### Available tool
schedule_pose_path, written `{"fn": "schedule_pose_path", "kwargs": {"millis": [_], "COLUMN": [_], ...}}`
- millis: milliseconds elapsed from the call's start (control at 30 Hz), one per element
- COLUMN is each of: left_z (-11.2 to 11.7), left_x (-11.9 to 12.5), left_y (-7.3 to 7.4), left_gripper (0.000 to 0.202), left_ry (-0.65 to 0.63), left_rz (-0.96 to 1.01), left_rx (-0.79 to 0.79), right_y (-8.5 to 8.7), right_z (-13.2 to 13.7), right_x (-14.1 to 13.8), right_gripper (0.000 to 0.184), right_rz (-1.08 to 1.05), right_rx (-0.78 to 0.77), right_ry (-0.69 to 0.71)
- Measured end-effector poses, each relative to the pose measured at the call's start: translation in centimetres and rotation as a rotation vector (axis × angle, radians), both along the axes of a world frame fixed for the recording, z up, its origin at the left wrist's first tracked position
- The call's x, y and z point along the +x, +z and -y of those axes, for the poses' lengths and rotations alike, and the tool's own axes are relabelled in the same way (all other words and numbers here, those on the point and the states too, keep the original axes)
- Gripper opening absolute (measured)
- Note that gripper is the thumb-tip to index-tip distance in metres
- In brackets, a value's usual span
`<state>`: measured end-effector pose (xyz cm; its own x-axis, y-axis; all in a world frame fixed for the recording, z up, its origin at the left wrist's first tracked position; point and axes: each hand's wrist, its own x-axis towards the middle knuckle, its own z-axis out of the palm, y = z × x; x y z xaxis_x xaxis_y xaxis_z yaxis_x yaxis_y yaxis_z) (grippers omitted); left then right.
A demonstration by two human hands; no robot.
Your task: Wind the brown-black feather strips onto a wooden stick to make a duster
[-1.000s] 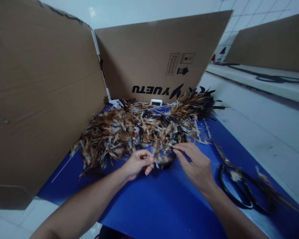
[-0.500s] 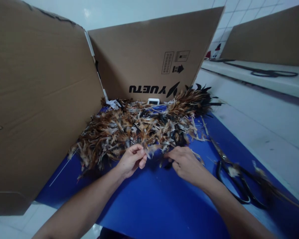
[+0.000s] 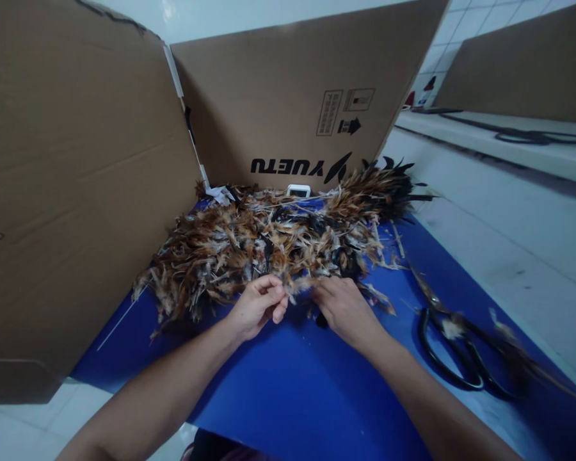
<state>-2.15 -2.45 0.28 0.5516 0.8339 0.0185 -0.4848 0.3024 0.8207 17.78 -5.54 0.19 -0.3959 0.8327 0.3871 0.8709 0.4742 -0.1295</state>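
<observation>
A large heap of brown, black and whitish feathers spreads over the blue tabletop. At its near edge my left hand is closed, thumb and fingers pinching a small pale brown feather. The feather's free end points right, toward my right hand. That hand is bent downward with its fingers together, close beside the feather's tip; its fingertips are mostly hidden, so what they hold cannot be made out. A small dark feather piece shows just below the right fingers.
Black-handled scissors lie on the right of the table, with loose feathers on them. Cardboard panels stand behind and to the left. A small white device sits at the back. Further right, a ledge carries a cable and a bottle.
My right hand has shifted slightly up and left, closer to the feather in my left hand. My left hand keeps its pinch. The whole view has tilted a little.
</observation>
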Motion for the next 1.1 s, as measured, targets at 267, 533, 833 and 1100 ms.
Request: {"fn": "schedule_pose_path", "kwargs": {"millis": [267, 533, 833, 1100], "left_z": [-0.1, 0.0, 0.1, 0.5], "left_x": [0.0, 0.0, 0.2, 0.3], "left_y": [0.2, 0.0, 0.0, -0.3], "left_gripper": [0.025, 0.025, 0.028, 0.031], "left_ry": [0.012, 0.019, 0.02, -0.026], "left_rz": [0.007, -0.03, -0.066, -0.107], "left_rx": [-0.017, -0.002, -0.007, -0.027], "right_y": [0.7, 0.7, 1.6, 2.9], "right_z": [0.1, 0.3, 0.6, 1.0], "right_x": [1.0, 0.4, 0.0, 0.1], "right_gripper": [0.012, 0.016, 0.022, 0.021], "right_rz": [-0.595, -0.956, -1.515, -1.72], "right_rx": [-0.213, -0.426, -0.591, -0.689], "right_ry": [-0.025, -0.129, -0.163, -0.099]}}
